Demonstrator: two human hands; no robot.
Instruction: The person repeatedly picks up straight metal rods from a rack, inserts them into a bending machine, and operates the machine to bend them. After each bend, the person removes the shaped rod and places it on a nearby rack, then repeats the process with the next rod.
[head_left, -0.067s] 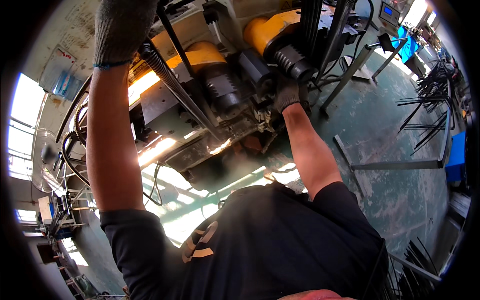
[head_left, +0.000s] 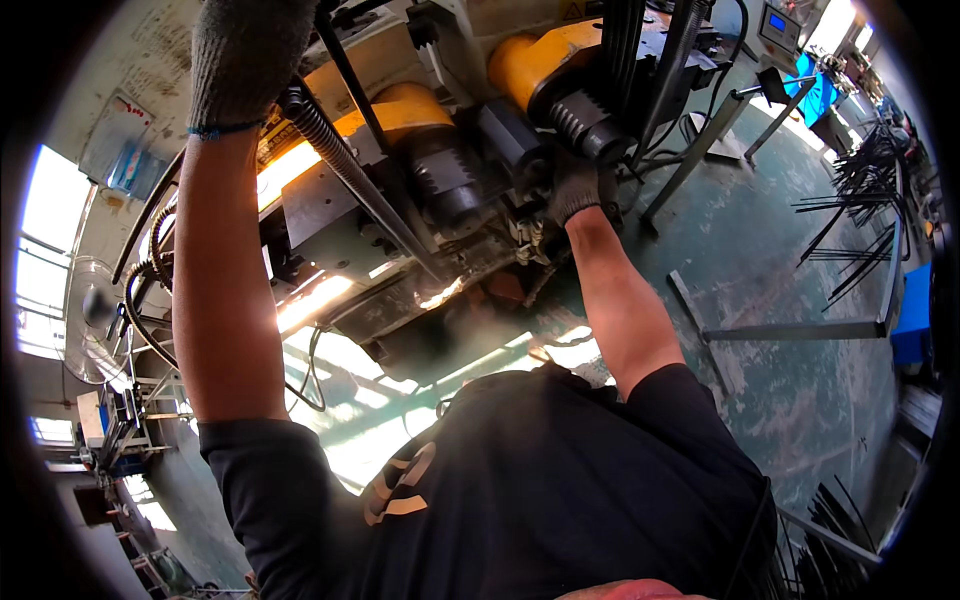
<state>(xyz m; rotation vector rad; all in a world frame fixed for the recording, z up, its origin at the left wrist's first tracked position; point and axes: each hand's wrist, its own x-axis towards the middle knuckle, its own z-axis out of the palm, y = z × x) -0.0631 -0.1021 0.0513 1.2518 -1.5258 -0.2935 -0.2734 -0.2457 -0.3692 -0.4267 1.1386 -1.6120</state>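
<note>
In front of me stands a large machine with yellow housings (head_left: 520, 65) and dark ridged rollers (head_left: 445, 178). My left hand (head_left: 245, 65), in a grey knit glove, is raised at its left side near a black bar; the upper edge of the picture cuts the hand off and its fingers do not show. Next to it a threaded rod (head_left: 335, 150) slants down across the machine. My right hand (head_left: 575, 188), gloved too, reaches in under a dark hexagonal block (head_left: 512, 135) and a ridged roller (head_left: 580, 122). Shadow and machine parts hide its fingers.
Metal stands (head_left: 700, 150) rise from the green floor at the right, with a long bar (head_left: 790, 330) nearer me. Bundles of thin black rods (head_left: 870, 175) lie on a rack at far right. A control box (head_left: 778, 28) stands at the back right. Hoses (head_left: 150, 260) hang at the left.
</note>
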